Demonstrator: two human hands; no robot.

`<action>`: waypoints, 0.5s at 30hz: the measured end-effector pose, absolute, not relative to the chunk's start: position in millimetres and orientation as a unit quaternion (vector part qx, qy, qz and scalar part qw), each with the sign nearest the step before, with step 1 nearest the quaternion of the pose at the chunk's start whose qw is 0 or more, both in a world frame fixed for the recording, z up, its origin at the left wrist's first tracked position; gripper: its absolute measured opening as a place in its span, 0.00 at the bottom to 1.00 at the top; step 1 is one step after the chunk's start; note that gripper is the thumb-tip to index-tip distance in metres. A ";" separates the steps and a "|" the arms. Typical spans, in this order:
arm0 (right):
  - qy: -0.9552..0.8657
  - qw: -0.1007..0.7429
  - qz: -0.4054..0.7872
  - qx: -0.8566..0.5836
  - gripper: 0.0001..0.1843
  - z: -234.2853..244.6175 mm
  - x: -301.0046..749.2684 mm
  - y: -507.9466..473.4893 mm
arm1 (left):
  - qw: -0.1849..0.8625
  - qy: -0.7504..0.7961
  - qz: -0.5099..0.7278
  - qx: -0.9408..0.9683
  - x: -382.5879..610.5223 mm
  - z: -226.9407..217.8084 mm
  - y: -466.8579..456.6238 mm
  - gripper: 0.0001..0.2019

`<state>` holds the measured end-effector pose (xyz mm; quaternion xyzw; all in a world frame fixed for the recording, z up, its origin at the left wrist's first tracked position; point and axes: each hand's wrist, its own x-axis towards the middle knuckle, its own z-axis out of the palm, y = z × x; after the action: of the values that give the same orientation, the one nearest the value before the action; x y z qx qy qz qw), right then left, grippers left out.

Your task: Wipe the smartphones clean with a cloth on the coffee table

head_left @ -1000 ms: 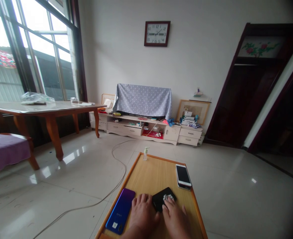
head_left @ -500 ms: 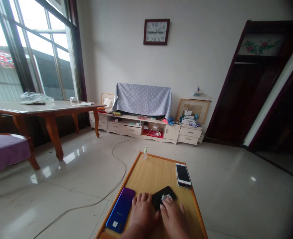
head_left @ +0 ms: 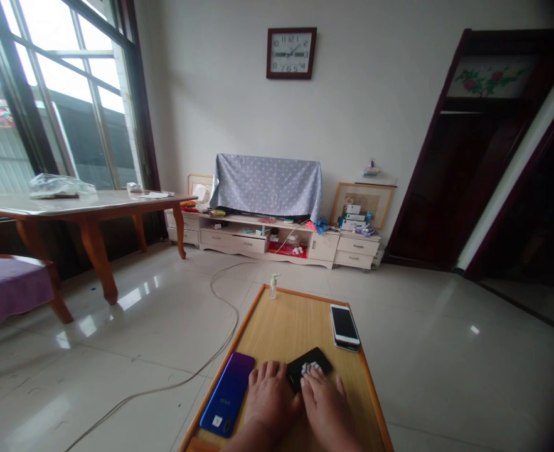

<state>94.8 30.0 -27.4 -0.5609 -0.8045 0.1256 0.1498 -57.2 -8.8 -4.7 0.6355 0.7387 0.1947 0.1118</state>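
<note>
A black phone (head_left: 310, 366) lies face up on the small wooden table (head_left: 295, 323). My left hand (head_left: 268, 402) rests flat beside its left edge, thumb against the phone. With its fingertips, my right hand (head_left: 324, 409) presses a small white wad (head_left: 310, 367) onto the black screen. A blue-purple phone (head_left: 227, 393) lies left of my left hand. At the table's right edge, a white-framed phone (head_left: 344, 326) lies with its dark screen up.
A small pump bottle (head_left: 273, 286) stands at the table's far left corner. A white cable (head_left: 196, 370) snakes over the tiled floor on the left. Further left are a big wooden table (head_left: 83, 210) and a purple seat (head_left: 8, 289); a low cabinet (head_left: 277, 238) lines the wall.
My right hand with the wad has shifted slightly back along the black phone. The view has tipped up a little; my left hand stays put.
</note>
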 end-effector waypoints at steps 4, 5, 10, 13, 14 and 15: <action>-0.820 0.153 0.161 -0.528 0.25 -28.4 92.2 27.4 | 0.110 0.739 0.195 0.636 -57.2 -5.4 -7.8 0.28; -0.816 0.154 0.162 -0.533 0.25 -29.0 94.1 29.8 | 0.111 0.738 0.194 0.637 -56.9 -4.9 -7.8 0.28; -0.774 0.164 0.129 -0.598 0.25 -30.2 103.7 46.4 | 0.107 0.736 0.188 0.642 -54.6 -3.8 -7.1 0.30; -0.778 0.163 0.133 -0.592 0.26 -29.1 98.1 43.6 | 0.100 0.735 0.194 0.642 -54.5 -6.9 -5.8 0.28; -0.788 0.161 0.143 -0.577 0.26 -28.7 94.6 40.2 | 0.099 0.734 0.197 0.642 -54.9 -8.3 -5.3 0.27; -0.799 0.160 0.154 -0.558 0.26 -28.2 91.1 36.3 | 0.098 0.734 0.200 0.641 -55.3 -9.7 -5.0 0.26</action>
<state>91.1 36.3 -28.2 -0.5580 -0.7994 0.1543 0.1605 -55.3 -5.0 -9.7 0.6414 0.7341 0.1999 0.0983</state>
